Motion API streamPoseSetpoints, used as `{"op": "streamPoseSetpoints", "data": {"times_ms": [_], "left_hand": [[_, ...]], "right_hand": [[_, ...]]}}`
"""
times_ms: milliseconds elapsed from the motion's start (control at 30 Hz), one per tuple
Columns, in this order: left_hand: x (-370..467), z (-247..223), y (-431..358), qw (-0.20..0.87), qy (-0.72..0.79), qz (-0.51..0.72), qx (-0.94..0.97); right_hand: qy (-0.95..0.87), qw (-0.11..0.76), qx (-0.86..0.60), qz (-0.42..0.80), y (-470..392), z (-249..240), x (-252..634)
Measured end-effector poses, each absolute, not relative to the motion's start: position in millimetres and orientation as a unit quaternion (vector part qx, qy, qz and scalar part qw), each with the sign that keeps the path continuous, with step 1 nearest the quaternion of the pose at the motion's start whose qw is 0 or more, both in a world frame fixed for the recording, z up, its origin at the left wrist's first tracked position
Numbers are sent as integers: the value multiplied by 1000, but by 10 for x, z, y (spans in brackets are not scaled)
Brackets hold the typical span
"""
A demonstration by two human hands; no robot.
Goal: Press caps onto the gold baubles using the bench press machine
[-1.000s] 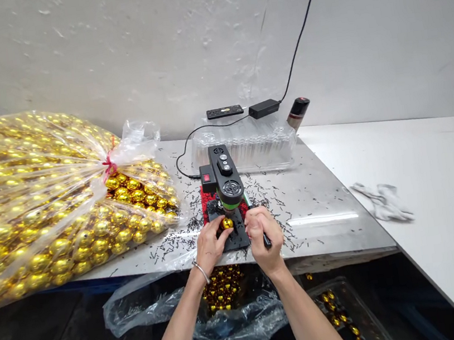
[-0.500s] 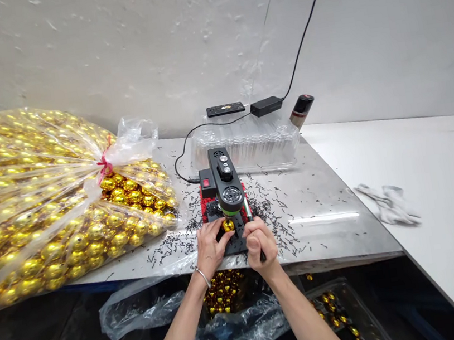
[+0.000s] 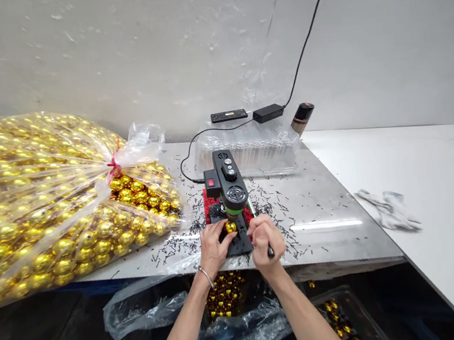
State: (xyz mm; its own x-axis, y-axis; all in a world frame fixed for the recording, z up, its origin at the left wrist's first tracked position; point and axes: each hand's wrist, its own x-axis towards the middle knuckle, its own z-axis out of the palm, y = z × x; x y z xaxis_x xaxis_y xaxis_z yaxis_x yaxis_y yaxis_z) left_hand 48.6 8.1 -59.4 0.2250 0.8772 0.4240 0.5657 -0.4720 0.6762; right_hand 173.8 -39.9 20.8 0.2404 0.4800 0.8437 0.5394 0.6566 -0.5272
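Note:
A small black bench drill press point(image 3: 232, 179) stands on the metal table. Under its head, a shiny gold ball point(image 3: 230, 227) sits on the black base point(image 3: 240, 244), pinched between the thumb and fingers of my left hand point(image 3: 214, 245). My right hand point(image 3: 267, 240) is wrapped round the drill press's lever point(image 3: 270, 251), right of the base; part of the lever is hidden by my fingers. Black shavings point(image 3: 176, 244) lie around the base, over a red patch beneath the machine.
At left lies a big clear bag of gold balls point(image 3: 60, 216). Behind the machine are a clear plastic tray point(image 3: 249, 150), a power adapter point(image 3: 268, 113) and a spray can point(image 3: 302, 118). Gloves point(image 3: 388, 209) lie right. Below the edge are an opened bag point(image 3: 241, 328) and a bin point(image 3: 357, 315).
My right hand has shifted slightly right and the lever's end has swung with it. My left hand still pinches the ball under the drill. The whole view has moved a little.

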Motion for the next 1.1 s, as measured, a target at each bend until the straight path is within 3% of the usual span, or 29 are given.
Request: {"op": "streamPoseSetpoints", "data": {"times_ms": [167, 333, 467, 567, 700, 900, 1000, 1100], "left_hand": [[297, -575, -311, 174, 459, 429, 759], [50, -597, -729, 135, 435, 375, 808], [-110, -418, -296, 48, 518, 382, 764], [-216, -179, 326, 4, 645, 288, 708], [-256, 13, 961, 55, 686, 131, 714], [-287, -3, 1129, 119, 681, 148, 707], [-374, 12, 982, 210, 674, 264, 657], [-401, 27, 709, 458, 570, 500, 464]], "right_hand": [[-590, 664, -456, 56, -440, 583, 1709], [-582, 679, -443, 52, -450, 478, 1693], [-574, 688, -442, 48, -442, 382, 1675], [-580, 686, -438, 45, -441, 368, 1677], [-579, 684, -442, 46, -444, 356, 1681], [-588, 677, -441, 42, -447, 342, 1689], [-593, 675, -437, 36, -445, 333, 1691], [-588, 681, -436, 36, -442, 325, 1682]]}}
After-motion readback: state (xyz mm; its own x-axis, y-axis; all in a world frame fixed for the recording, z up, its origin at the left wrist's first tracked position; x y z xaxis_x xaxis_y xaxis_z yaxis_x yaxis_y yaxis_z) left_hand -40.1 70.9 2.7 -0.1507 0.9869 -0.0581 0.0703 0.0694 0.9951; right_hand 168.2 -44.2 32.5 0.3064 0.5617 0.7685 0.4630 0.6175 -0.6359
